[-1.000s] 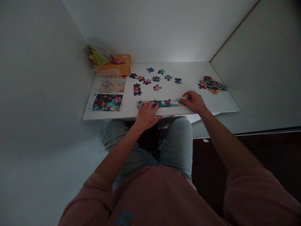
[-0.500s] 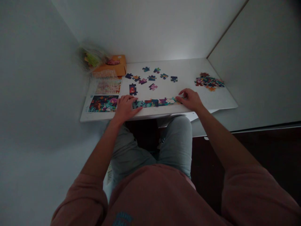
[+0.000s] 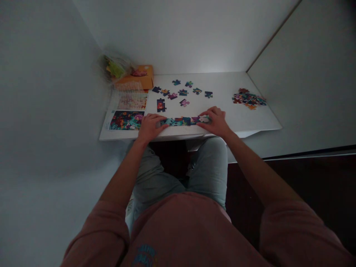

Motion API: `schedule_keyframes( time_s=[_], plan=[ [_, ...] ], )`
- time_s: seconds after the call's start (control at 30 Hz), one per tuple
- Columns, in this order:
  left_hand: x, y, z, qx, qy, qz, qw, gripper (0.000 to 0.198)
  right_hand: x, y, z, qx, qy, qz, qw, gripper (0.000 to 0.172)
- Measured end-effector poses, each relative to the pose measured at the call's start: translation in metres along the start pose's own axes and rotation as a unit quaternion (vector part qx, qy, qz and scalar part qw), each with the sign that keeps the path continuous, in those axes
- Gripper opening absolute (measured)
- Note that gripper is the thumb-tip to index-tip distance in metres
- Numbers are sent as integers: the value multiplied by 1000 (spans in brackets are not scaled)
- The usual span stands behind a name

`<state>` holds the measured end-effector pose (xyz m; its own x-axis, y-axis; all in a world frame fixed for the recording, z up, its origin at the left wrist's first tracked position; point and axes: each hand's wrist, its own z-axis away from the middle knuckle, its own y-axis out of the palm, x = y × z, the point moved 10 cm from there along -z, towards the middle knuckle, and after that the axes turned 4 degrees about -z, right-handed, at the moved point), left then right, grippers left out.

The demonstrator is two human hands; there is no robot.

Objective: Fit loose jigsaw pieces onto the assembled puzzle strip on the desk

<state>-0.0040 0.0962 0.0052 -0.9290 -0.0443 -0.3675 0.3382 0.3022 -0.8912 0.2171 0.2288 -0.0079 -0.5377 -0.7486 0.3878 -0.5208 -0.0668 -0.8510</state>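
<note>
A strip of joined jigsaw pieces (image 3: 179, 121) lies along the front of the white table. My left hand (image 3: 150, 128) holds its left end, thumb at the near edge and fingers at the far edge. Around the right part of the strip, my right hand (image 3: 216, 121) is closed in the same way and covers that end. Beyond the strip, several loose jigsaw pieces (image 3: 183, 92) are scattered. One upright piece or joined pair with a red figure (image 3: 161, 105) lies near my left hand.
A heap of jigsaw pieces (image 3: 248, 98) sits at the table's right. On the left are a printed picture sheet (image 3: 126, 120), an orange box (image 3: 144, 77) and a clear plastic bag (image 3: 115, 68) with something yellow-green. Walls enclose the table (image 3: 222, 107) at the back and sides.
My right hand has moved left from the strip's right end and now grips across it, covering that end. My left hand stays at the left end. The view has shifted slightly.
</note>
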Motion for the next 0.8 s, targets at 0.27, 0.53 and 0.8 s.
schedule_keyframes(
  time_s=[0.27, 0.53, 0.8],
  plan=[
    [4, 1, 0, 16, -12, 12, 1000, 39, 48, 30, -20, 45, -66, -18, 997, 39],
    [7, 3, 0, 24, -26, 9, 999, 40, 37, 16, -20, 61, -34, -23, 997, 36],
    [6, 1, -1, 22, -47, -11, 999, 33, -49, -27, -5, 16, 80, -47, 996, 29]
  ],
)
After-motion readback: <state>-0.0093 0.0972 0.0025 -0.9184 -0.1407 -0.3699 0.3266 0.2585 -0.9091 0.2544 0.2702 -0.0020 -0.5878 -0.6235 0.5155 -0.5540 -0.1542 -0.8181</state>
